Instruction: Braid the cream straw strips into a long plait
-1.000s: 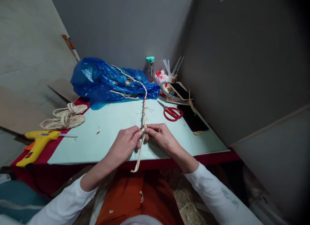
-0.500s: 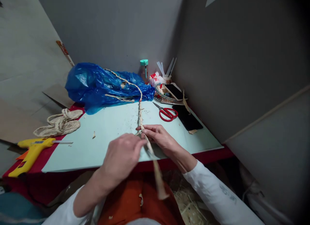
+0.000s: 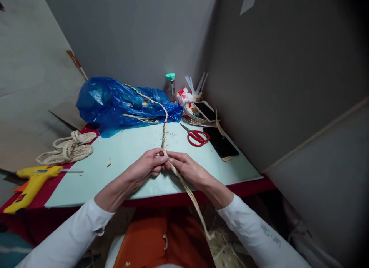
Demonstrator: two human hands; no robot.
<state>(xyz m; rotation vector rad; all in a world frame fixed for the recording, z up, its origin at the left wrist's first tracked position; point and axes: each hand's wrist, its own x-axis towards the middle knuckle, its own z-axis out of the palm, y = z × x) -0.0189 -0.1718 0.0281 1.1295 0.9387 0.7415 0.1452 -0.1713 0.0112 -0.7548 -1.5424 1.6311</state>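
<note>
A pale braided straw cord [image 3: 164, 133] runs from the blue plastic bag [image 3: 115, 102] across the light blue board [image 3: 127, 152] to my hands. My left hand [image 3: 148, 166] and my right hand [image 3: 184, 166] meet at the braid's near end, both with fingers pinched on the strands. A loose flat straw strip [image 3: 191, 197] trails from under my right hand down past the table edge toward my lap. The fingertips touch each other over the braid.
Red scissors [image 3: 197, 137] lie right of the braid, beside a dark phone [image 3: 220, 143] and a second phone [image 3: 205, 111] on clutter. A coil of cord [image 3: 67, 148] and a yellow glue gun [image 3: 30, 183] lie at left. A bottle [image 3: 170, 84] stands by the wall.
My left hand swung out toward me with a strand, then came back to the braid's end. The loose strip now hangs to the right instead of straight down.
</note>
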